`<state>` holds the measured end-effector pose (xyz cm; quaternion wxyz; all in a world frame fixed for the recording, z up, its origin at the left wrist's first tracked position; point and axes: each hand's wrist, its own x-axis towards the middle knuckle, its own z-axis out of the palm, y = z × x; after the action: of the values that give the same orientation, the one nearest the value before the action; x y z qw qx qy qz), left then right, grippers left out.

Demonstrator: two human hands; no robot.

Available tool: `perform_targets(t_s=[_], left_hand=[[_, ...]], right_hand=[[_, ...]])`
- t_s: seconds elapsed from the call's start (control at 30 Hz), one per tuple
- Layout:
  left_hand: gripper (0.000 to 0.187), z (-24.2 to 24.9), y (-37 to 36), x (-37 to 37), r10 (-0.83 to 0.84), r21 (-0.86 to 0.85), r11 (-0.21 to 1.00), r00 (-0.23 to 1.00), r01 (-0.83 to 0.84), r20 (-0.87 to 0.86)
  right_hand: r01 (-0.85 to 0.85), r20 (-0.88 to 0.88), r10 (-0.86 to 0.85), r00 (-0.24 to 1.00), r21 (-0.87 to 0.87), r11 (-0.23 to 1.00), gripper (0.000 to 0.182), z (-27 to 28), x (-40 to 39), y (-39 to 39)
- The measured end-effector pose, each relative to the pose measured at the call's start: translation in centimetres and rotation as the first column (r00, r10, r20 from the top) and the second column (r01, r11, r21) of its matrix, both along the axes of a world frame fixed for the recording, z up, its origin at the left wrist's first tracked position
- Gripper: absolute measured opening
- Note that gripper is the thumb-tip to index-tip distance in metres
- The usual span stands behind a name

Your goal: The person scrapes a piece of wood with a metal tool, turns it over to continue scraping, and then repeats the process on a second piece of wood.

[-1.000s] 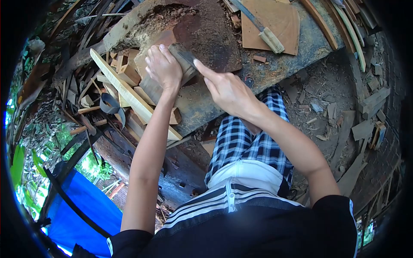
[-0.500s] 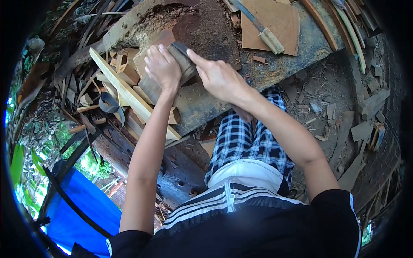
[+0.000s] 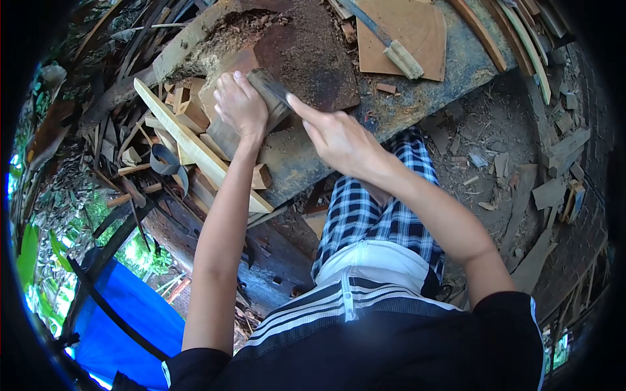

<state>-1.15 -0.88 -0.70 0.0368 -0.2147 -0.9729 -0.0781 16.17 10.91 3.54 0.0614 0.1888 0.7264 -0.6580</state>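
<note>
My left hand [image 3: 242,107] is closed over the end of a wooden block [image 3: 282,116], pressing it down on the worktable [image 3: 293,173]. In my right hand [image 3: 342,140] is a flat dark file-like tool [image 3: 275,86], its index finger stretched along the top. The tool lies across the upper face of the block, and its grip is hidden inside the fist. Just beyond my hands, a thick brown slab of wood [image 3: 306,58] is covered in sawdust.
A square board [image 3: 424,39] bears a wooden-handled tool [image 3: 404,60] at upper right. Left of my left arm lie a long pale strip of wood [image 3: 186,137] and several offcuts [image 3: 192,117]. Curved strips [image 3: 482,36] rest at the table's right end. Scraps litter the ground [image 3: 482,140].
My right hand has drawn the tool back a little toward my body across the block. My left hand keeps its hold, and the whole view has shifted slightly.
</note>
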Motion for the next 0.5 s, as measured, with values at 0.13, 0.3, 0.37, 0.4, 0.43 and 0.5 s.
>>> perform_targets(t_s=[0.13, 0.3, 0.37, 0.4, 0.43, 0.5], left_hand=[[0.034, 0.1, 0.0, -0.5, 0.009, -0.016, 1.0, 1.0, -0.009, -0.002], [0.034, 0.0, 0.1, -0.3, 0.016, -0.017, 1.0, 1.0, -0.016, 0.008], [0.034, 0.1, 0.1, -0.3, 0.021, -0.03, 0.999, 1.0, -0.02, 0.014], [0.034, 0.2, 0.1, -0.4, 0.025, -0.026, 0.999, 1.0, -0.025, 0.005], [0.034, 0.2, 0.1, -0.4, 0.029, -0.026, 0.999, 1.0, -0.028, 0.009], [0.033, 0.2, 0.2, -0.3, 0.025, -0.026, 0.999, 1.0, -0.025, 0.019]], right_hand=[[0.024, -0.058, -0.02, 0.998, 0.057, 0.998, 0.051, -1.2, -2.2, 0.1], [-0.025, -0.027, 0.027, 0.999, 0.07, 0.997, 0.051, -0.4, -0.1, 0.1], [-0.016, -0.038, 0.018, 0.999, 0.061, 0.998, 0.051, -0.6, -0.7, 0.2], [-0.017, -0.042, 0.02, 0.999, 0.071, 0.997, 0.051, -1.1, -1.6, 0.4], [-0.013, -0.045, 0.016, 0.999, 0.08, 0.997, 0.051, -1.3, -2.2, 0.5], [0.01, -0.073, -0.004, 0.997, 0.087, 0.996, 0.051, -1.1, -1.4, 0.3]])
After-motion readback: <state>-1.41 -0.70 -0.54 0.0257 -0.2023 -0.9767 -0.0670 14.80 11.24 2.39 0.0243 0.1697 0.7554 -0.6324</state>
